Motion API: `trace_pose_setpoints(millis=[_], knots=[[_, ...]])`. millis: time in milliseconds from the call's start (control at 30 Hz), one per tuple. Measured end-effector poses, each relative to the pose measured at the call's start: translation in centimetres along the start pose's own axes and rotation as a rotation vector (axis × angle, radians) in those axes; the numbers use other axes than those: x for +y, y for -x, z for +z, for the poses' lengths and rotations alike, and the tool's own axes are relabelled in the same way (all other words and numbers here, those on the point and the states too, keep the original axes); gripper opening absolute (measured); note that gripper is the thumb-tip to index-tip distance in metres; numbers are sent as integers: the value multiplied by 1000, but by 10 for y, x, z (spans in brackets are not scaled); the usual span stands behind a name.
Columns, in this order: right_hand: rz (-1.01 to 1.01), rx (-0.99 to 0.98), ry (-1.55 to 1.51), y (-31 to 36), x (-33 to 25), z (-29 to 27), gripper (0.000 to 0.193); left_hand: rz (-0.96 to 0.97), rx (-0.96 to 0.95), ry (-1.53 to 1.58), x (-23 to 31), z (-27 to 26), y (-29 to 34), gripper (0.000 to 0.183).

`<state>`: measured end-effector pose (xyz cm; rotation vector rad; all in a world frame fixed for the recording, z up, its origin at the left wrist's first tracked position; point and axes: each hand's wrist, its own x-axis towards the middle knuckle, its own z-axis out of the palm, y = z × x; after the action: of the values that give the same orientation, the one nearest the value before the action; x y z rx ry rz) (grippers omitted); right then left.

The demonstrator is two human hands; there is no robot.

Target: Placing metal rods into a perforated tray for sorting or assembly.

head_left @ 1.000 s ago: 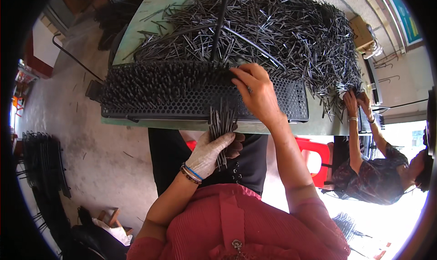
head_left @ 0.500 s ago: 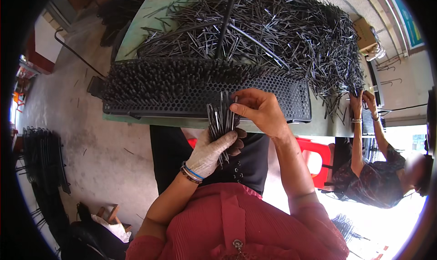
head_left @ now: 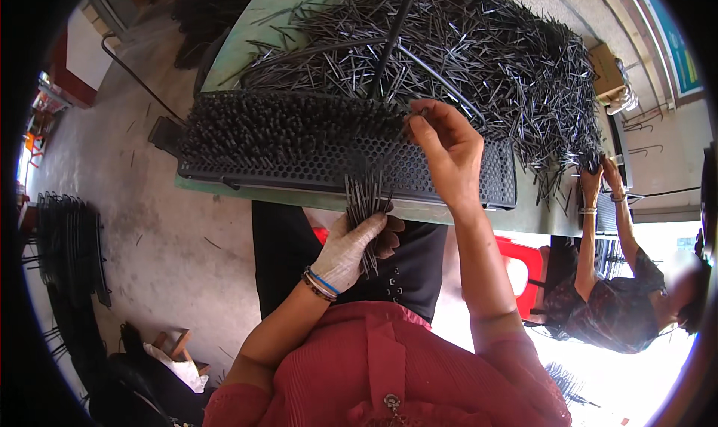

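Note:
My left hand, in a pale work glove, is closed round a bundle of thin dark sticks that fan upward at the table's near edge. My bare right hand is raised over a black perforated tray. Its thumb and index finger pinch together by the standing rows, and a small dark stick seems to lie between them, mostly hidden by the fingers. Upright dark sticks fill the tray's holes on the left and along the back; the front right holes stand bare.
A big heap of loose dark sticks covers the green table behind the tray. Black metal rods stand and slant there. At right, a co-worker's hands reach into the heap. A red chair stands below the table edge.
My right hand has left the bundle and moved up and right to the back of the tray. My left hand keeps hold of the bundle, nearly in place. The view has shifted slightly.

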<state>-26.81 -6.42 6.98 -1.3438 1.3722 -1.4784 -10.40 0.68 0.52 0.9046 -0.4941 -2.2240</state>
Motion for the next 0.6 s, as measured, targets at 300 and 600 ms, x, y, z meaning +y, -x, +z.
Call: trace_pose_setpoints(millis=[300,600], knots=[[-205,219,73,-12,29,29,14,-21,-20,8,0,-1,3,22],[-255,145,179,-6,33,33,14,-48,-1,0,4,1,5,22]])
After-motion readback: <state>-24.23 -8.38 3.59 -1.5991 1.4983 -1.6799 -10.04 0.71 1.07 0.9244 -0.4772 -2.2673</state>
